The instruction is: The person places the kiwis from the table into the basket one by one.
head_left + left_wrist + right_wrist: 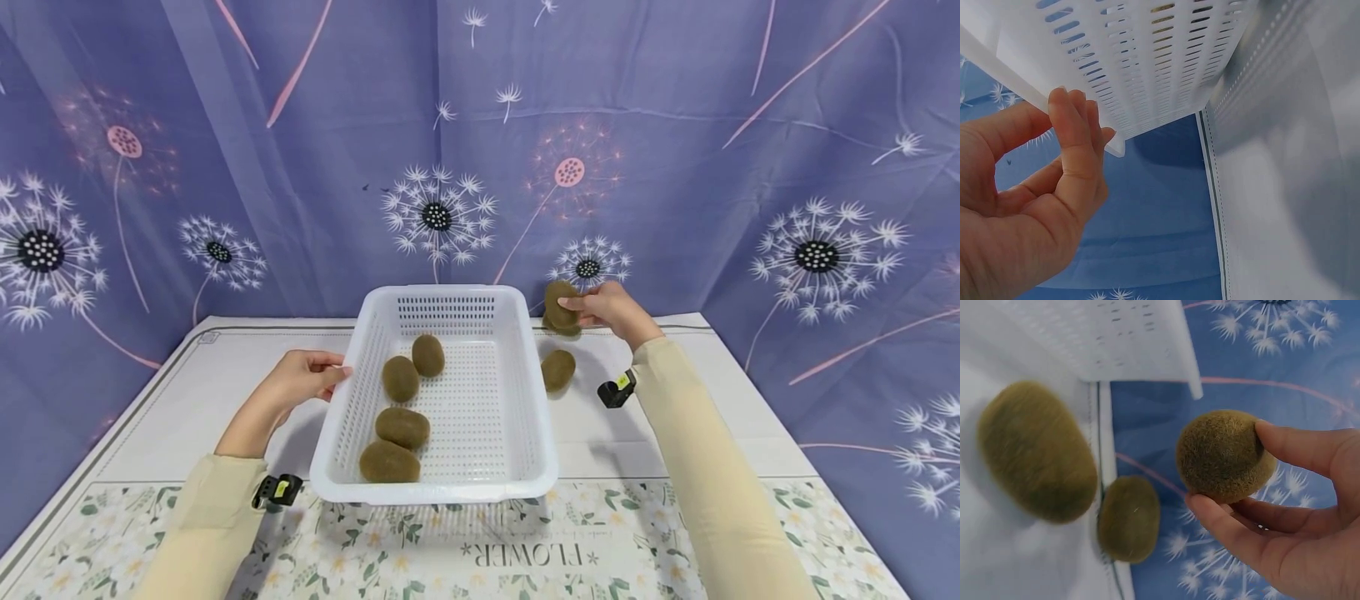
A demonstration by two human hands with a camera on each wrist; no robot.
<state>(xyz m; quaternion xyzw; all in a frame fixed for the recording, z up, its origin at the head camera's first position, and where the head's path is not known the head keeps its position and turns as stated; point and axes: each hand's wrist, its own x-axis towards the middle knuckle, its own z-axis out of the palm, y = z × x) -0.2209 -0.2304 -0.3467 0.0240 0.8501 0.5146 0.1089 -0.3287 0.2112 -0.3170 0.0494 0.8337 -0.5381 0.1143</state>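
A white perforated plastic basket [435, 493] stands in the middle with several brown kiwis in its left half, one of them a kiwi [401, 379] near the left wall. My left hand [295, 382] pinches the basket's left rim between thumb and fingers. Beyond the right side of the basket, my right hand [613, 308] grips a kiwi [1225, 456] between thumb and fingertips, above the table. Two more kiwis lie on the table there: a nearer kiwi [558, 371] beside the basket wall, and a farther kiwi [1129, 519] by the table's back edge, partly covered by the held one in the head view.
A white table [247, 367] carries the basket, with a floral printed strip [540, 542] along its front. Purple-blue cloth [315, 167] with dandelion prints hangs behind and on both sides. Each sleeved wrist wears a small black camera [617, 390].
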